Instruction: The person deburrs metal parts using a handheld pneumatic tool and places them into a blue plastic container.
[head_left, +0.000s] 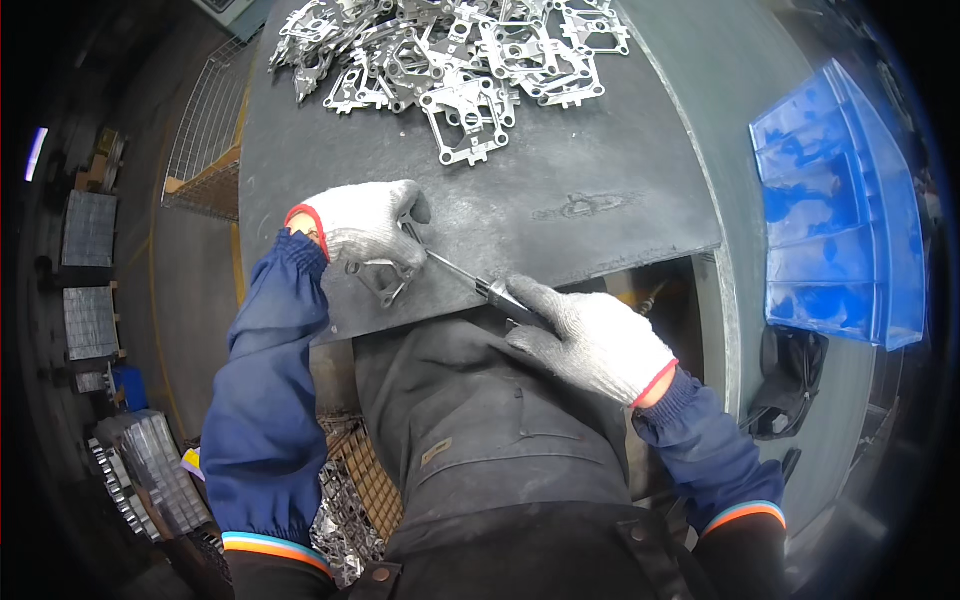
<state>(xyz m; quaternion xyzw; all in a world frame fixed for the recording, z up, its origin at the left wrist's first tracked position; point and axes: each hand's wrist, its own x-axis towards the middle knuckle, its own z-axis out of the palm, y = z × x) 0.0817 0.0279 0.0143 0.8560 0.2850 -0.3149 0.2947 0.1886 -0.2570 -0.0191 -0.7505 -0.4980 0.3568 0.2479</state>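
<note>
My left hand [372, 222], in a white knit glove with grey fingers and a red cuff, is closed round a silver cast-metal bracket [388, 294] at the table's near edge. Much of that part is covered by the glove. My right hand [592, 345], gloved alike, grips a dark-handled tool with a thin metal shaft [450, 266]. The shaft slants up and left, its tip at the bracket by my left fingers. Whether the tip touches the metal I cannot tell. Beyond both hands lies a heap of similar metal brackets [465, 100].
The dark worktop [600, 150] carries the heap at its far side. A blue plastic bin [840, 200] stands at the right, with a black bag [788, 375] below it. Left of the table is a wire basket [205, 130]. A crate of metal pieces [345, 500] sits beneath my left arm.
</note>
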